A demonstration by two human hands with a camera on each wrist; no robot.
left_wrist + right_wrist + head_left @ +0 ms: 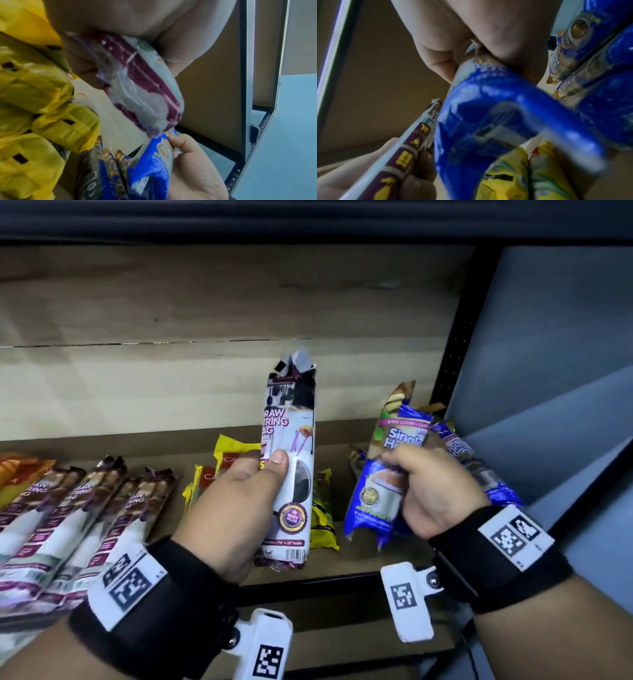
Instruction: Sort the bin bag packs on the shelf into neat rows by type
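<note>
left hand grips drawstring bag pack upright above shelf | right hand clutches blue single-handle pack | matching drawstring row left of left hand | risk: slick film slipping, toppling yellow packs between hands

A shop aisle, or its stockroom — the signs are in the fittings and the stock. A wood-look shelf with a black metal front edge sits in a frame whose black upright is punched with rows of adjustment holes. Along the shelf lie many identical retail packs: purple-and-white drawstring bag packs in a row toward the left edge, yellow packs mid-shelf, blue packs in the right corner — all printed with brand labels and barcodes.
</note>
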